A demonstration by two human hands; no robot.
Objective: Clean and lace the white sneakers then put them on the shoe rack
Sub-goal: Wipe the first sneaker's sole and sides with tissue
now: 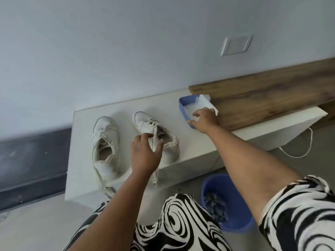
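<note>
Two white sneakers stand side by side on a low white bench (81,160), toes toward the wall. The left sneaker (106,134) has loose laces hanging over the bench's front edge. My left hand (145,154) hovers over the right sneaker (145,120), fingers and thumb spread either side of its tongue and touching it. My right hand (204,120) reaches into a blue tray (183,105) at the bench's right end. Its fingers curl on a white sheet (204,101) lying in the tray, and its thumb rests at the near rim.
A wooden shelf (272,95) runs along the wall right of the tray. A blue bucket (233,192) with bluish scraps stands on the floor below the bench. A white cable (301,154) loops on the floor. A wall plate (235,45) is above.
</note>
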